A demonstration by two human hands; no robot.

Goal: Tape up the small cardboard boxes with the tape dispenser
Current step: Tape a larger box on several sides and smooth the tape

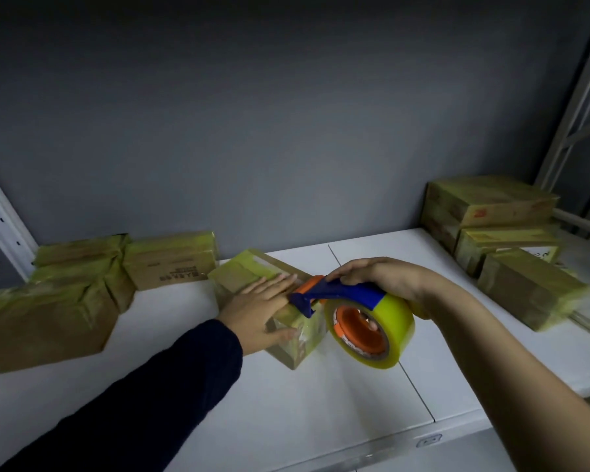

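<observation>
A small cardboard box (242, 270) wrapped in yellowish tape lies at the middle of the white shelf (286, 396). My left hand (256, 310) rests flat on its top, fingers straight, thumb down the near side. My right hand (382, 279) grips the blue and orange tape dispenser (334, 292), whose blue nose touches the box's near right end beside my left fingertips. The dispenser's roll of yellow tape (372, 330) hangs to the right of the box.
Taped boxes are piled at the left (48, 301), one more with printed text (171, 260) stands behind them. Another stack of boxes (491, 216) and a single box (532, 291) sit at the right. Grey wall behind; metal rack uprights (573, 107) at right.
</observation>
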